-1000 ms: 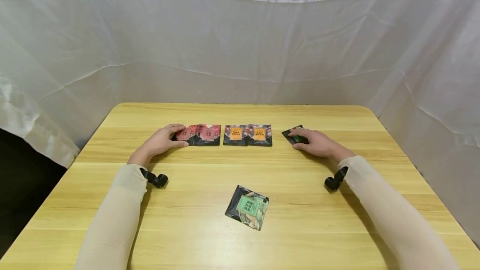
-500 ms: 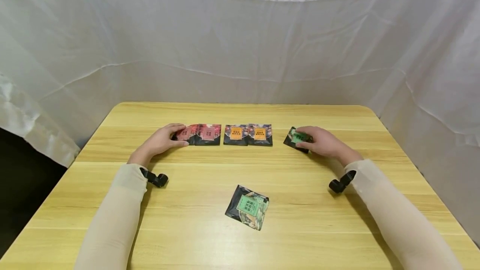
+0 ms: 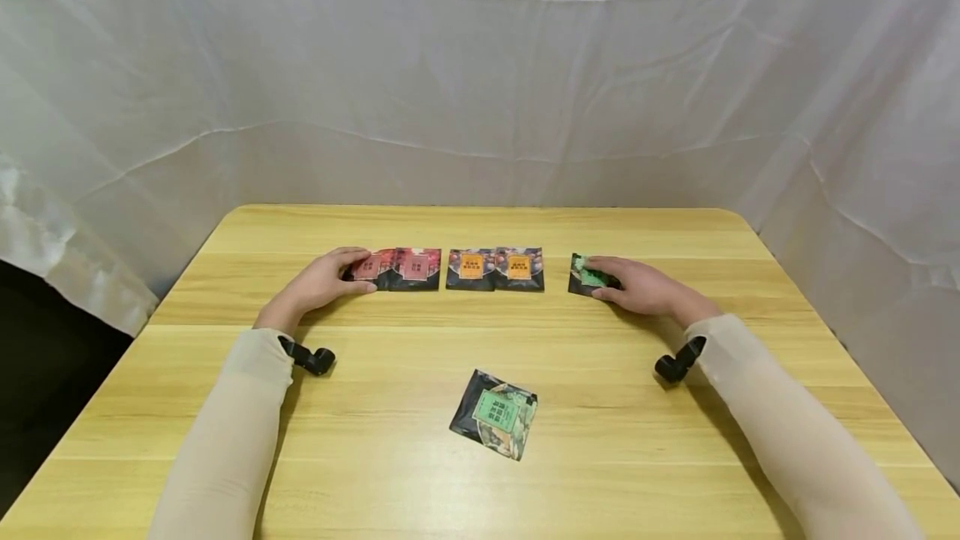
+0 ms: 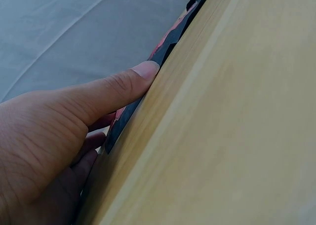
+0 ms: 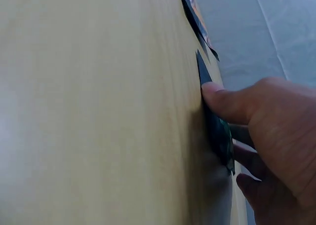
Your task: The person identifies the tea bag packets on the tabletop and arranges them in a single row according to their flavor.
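At the back left, my left hand [image 3: 318, 283] spans a black-and-red sachet [image 3: 367, 267], thumb at its near edge and fingers at its far side. In the left wrist view the thumb [image 4: 118, 89] presses along the sachet's dark edge. A second red sachet [image 3: 417, 268] overlaps it on the right. On the other side, my right hand [image 3: 641, 285] holds a black-and-green sachet [image 3: 582, 277] between thumb and fingers; its right part is hidden under the hand. The right wrist view shows this sachet [image 5: 215, 131] tilted, close over the table.
Two overlapping black-and-orange sachets, a left one [image 3: 470, 269] and a right one [image 3: 520, 268], lie between the hands. Another green sachet [image 3: 495, 415] lies askew nearer the front of the wooden table [image 3: 360, 432]. A white cloth [image 3: 480, 90] hangs behind the table.
My right hand has shifted slightly right and turned the green sachet from askew to nearly straight with the row. The left hand and the other sachets have stayed put.
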`<move>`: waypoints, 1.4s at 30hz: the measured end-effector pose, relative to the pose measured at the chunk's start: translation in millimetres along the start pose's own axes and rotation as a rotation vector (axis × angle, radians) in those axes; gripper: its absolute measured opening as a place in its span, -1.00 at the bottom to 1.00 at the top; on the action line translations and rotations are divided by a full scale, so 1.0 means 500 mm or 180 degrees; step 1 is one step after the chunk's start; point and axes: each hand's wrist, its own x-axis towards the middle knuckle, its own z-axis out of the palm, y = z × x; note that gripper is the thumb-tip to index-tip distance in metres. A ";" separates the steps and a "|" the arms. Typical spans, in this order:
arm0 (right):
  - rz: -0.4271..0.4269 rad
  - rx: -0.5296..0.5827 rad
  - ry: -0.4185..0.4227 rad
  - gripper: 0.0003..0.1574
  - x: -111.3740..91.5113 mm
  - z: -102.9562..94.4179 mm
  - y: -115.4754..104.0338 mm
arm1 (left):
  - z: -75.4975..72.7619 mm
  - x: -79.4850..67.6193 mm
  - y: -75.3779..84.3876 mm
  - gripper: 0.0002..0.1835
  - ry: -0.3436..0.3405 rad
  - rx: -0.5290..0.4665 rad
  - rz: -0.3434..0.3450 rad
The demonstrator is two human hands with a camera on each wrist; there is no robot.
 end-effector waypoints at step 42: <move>0.0013 0.0422 -0.0084 -0.20 0.058 0.001 -0.015 | 0.001 0.001 -0.001 -0.11 0.0018 -0.0024 0.0009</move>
